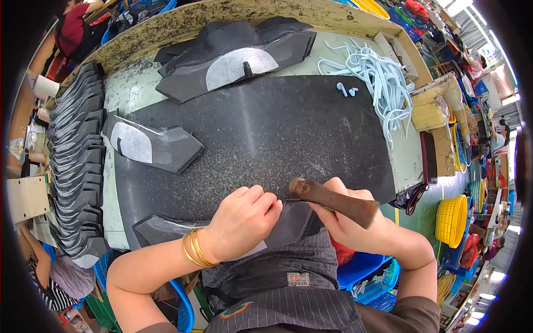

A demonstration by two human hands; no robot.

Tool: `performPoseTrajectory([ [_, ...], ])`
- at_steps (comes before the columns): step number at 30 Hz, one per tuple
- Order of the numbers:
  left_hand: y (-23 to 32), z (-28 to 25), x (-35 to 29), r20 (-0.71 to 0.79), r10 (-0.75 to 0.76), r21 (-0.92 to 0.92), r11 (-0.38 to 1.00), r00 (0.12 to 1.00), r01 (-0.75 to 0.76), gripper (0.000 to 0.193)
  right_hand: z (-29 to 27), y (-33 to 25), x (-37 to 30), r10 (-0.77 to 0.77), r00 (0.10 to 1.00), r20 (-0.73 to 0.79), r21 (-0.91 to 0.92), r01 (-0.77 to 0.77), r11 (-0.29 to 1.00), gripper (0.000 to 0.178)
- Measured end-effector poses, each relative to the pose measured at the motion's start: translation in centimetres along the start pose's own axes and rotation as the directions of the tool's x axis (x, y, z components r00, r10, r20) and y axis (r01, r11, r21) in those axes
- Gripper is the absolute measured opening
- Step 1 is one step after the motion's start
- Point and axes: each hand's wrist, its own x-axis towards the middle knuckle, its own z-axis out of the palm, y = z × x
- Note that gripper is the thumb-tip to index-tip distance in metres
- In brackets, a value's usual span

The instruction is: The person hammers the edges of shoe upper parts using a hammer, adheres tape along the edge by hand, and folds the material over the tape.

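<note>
Two hands work at lower centre of the frame: the right hand [351, 215] grips a brown tool [334, 201], while the left hand [242, 221] curls its fingers by the dark panel [290, 223], any pinch hidden. A slipping tool could strike those nearby fingers.

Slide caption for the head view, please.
Right hand gripping a hammer, left hand over a grey piece at a black mat's edge.
</note>
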Motion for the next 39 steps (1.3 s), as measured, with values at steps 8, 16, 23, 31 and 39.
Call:
performPoseTrajectory([
  [8,0.2,-0.8,-0.3,0.073,-0.008,0.039,0.999,0.997,0.005,0.019,0.5,-0.2,0.0,0.001,0.996,0.084,0.02,-0.002,1.0,0.041],
  [16,0.0,-0.9,-1.7,0.015,-0.099,-0.011,0.995,0.995,0.099,0.021,0.2,-0.4,0.8,0.016,0.998,0.055,0.057,-0.019,0.998,0.043],
  [23,0.3,-0.8,-2.5,0.041,-0.121,-0.046,0.991,0.992,0.123,0.024,1.0,-1.0,0.9,-0.043,0.993,0.108,0.026,0.04,0.999,0.039],
  [31,0.4,-1.8,-3.5,0.072,-0.222,-0.222,0.947,0.972,0.232,0.023,1.6,-1.5,0.8,-0.108,0.993,0.052,0.036,0.106,0.994,0.039],
  [39,-0.5,-2.4,-3.8,0.109,-0.351,-0.362,0.858,0.93,0.366,0.019,2.3,-1.8,0.7,-0.052,0.972,0.228,-0.069,0.07,0.995,0.039],
])
